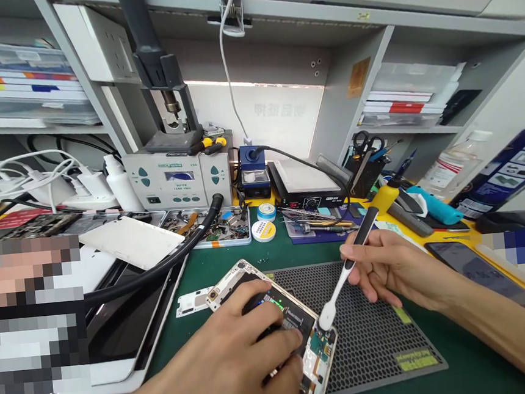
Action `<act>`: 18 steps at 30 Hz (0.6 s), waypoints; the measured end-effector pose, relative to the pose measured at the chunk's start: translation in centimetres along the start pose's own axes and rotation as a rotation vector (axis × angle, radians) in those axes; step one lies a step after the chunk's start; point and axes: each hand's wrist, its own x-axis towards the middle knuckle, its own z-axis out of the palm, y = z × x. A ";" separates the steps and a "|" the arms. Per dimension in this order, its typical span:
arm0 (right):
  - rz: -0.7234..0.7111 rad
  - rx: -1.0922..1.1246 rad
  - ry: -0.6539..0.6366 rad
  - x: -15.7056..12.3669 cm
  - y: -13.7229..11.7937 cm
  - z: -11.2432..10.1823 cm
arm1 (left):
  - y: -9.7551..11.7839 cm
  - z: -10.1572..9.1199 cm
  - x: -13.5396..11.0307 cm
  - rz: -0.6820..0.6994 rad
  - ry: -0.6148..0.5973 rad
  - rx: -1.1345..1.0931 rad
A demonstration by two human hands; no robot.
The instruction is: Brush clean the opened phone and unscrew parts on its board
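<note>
Head view, left to right: a tablet (133, 319) with glossy dark glass and a white border lies flat. The left hand (239, 349) arches over the opened phone (295, 309), fingers bent and slightly parted across its flat black battery; I cannot make out the thumb. This phone, pale-rimmed with a green circuit board at its near end, rests tilted partly on a grey mat (375, 328) of honeycomb holes. A slim white-and-black brush (342, 279) meets the board's edge, its smooth handle pinched between thumb and fingertips of the right hand (388, 266).

Around them, a thick rubbery hose (196, 234) curves across the tablet from the boxy grey hot-air station (169, 183). Beyond the phone sit a shallow parts tray (236, 243), round tins (264, 230) and, farther right, a clear plastic bottle (456, 155).
</note>
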 end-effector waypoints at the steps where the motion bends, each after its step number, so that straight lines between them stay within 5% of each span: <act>1: -0.002 0.003 -0.006 -0.1 0.0 0.1 | 0.0 0.0 0.1 -0.003 0.000 0.004; 18: 0.089 -0.046 -0.110 -0.2 0.1 0.6 | 0.0 -0.1 -0.1 -0.002 -0.024 0.028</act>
